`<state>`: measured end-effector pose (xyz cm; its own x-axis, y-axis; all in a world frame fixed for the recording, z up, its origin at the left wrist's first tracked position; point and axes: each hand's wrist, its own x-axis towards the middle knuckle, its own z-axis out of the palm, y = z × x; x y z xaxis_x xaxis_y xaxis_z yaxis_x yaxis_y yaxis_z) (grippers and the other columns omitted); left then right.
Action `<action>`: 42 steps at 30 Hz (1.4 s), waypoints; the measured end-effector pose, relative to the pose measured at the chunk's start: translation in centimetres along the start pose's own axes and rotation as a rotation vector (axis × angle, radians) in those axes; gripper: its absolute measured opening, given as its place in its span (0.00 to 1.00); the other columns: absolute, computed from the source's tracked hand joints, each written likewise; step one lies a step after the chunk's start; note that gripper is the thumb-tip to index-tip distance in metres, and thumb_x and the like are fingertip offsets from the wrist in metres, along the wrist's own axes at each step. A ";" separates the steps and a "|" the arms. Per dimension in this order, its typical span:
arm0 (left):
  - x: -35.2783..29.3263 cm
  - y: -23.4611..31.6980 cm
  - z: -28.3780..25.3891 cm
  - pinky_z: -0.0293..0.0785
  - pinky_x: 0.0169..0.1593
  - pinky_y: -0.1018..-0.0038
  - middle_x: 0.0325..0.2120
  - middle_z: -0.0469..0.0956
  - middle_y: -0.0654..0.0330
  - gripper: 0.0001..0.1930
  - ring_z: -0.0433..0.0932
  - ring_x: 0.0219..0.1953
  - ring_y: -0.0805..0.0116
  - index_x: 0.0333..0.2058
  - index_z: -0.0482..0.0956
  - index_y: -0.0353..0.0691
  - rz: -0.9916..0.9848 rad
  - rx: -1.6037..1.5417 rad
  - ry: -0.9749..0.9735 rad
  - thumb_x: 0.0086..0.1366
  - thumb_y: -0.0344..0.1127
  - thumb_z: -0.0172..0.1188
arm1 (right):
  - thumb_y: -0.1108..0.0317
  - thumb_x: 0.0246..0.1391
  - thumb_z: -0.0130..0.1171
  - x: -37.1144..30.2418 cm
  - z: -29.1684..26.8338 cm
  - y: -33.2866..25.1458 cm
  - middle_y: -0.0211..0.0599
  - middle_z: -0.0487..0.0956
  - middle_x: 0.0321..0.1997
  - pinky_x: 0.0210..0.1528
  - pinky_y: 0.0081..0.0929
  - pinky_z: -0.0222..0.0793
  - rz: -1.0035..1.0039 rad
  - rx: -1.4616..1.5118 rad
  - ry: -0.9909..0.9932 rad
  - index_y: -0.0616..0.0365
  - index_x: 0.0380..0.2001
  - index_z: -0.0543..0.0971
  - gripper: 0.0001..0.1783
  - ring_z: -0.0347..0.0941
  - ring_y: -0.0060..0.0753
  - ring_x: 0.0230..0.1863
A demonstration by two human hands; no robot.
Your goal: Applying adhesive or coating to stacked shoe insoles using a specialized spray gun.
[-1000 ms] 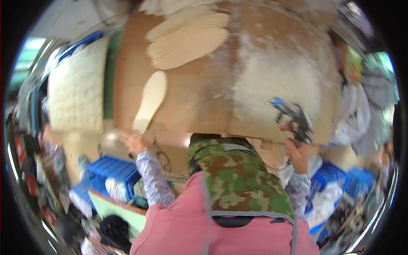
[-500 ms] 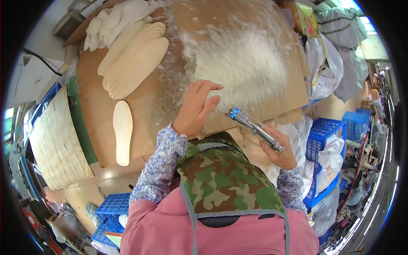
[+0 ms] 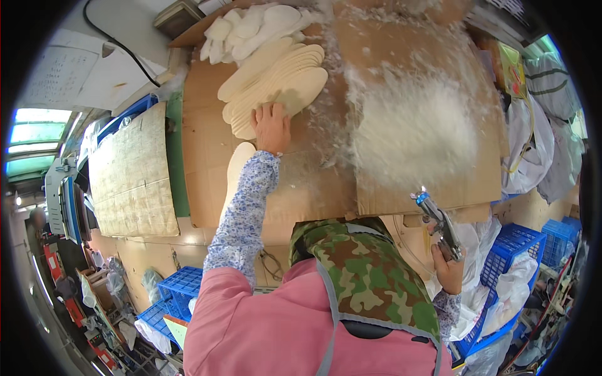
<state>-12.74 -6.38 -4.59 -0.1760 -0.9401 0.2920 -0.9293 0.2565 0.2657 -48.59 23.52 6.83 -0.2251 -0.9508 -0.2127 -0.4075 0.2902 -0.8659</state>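
Note:
My left hand [image 3: 271, 128] lies with its fingers spread on the lower end of a fanned stack of cream insoles [image 3: 295, 78] at the left of the cardboard-covered table. Below it, a single insole [image 3: 238, 168] lies on the cardboard, partly hidden by my left sleeve. My right hand [image 3: 448, 268] grips a silver spray gun [image 3: 446, 229] with a blue ring near its nozzle. The gun is held past the table's near edge, its nozzle toward a thick white, fibrous coating [image 3: 417, 128] on the cardboard.
White insole-like pieces [image 3: 254, 28] lie heaped behind the stack. Bare cardboard [image 3: 301, 188] shows near the front edge. A worn board [image 3: 128, 175] stands at the left. Blue crates [image 3: 511, 250] with plastic bags are at the lower right, and another blue crate [image 3: 182, 285] at the lower left.
My left hand has reached left and forward from the table's front onto the insole stack. My right hand, still holding the spray gun, is lower. The whole view has shifted.

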 end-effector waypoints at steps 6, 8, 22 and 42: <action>1.7 -4.9 2.3 0.39 0.63 0.45 0.63 0.46 0.55 0.44 0.45 0.65 0.55 0.63 0.49 0.50 0.033 0.320 -0.064 0.48 0.25 0.60 | 0.79 0.48 0.54 1.8 1.3 -0.8 0.20 0.63 0.21 0.22 0.14 0.51 0.081 0.080 -0.039 0.67 0.45 0.71 0.18 0.54 0.12 0.21; 2.6 -5.3 2.7 0.39 0.63 0.45 0.64 0.47 0.56 0.43 0.46 0.65 0.55 0.63 0.50 0.51 0.018 0.316 -0.052 0.49 0.24 0.58 | 0.79 0.48 0.54 2.2 1.5 -1.1 0.19 0.63 0.21 0.21 0.14 0.50 0.063 0.055 -0.056 0.67 0.45 0.71 0.18 0.53 0.11 0.21; 3.5 0.1 0.4 0.66 0.52 0.58 0.43 0.75 0.48 0.12 0.72 0.48 0.52 0.44 0.73 0.38 -0.048 -0.257 0.035 0.61 0.30 0.50 | 0.74 0.48 0.57 0.5 1.2 2.8 0.25 0.66 0.18 0.20 0.20 0.55 0.047 -0.044 0.131 0.64 0.39 0.73 0.13 0.58 0.18 0.18; -4.9 18.5 5.0 0.72 0.41 0.73 0.37 0.70 0.54 0.31 0.74 0.38 0.65 0.59 0.57 0.41 -0.271 -0.868 -0.806 0.55 0.28 0.50 | 0.77 0.48 0.55 2.6 -5.2 4.9 0.33 0.73 0.27 0.30 0.20 0.62 0.210 0.122 -0.020 0.63 0.43 0.72 0.16 0.68 0.23 0.29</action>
<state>-30.69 1.90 -5.66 -0.4481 -0.7773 -0.4415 -0.4955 -0.1951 0.8464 -55.77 23.03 4.43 -0.2751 -0.8734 -0.4018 -0.2436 0.4676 -0.8497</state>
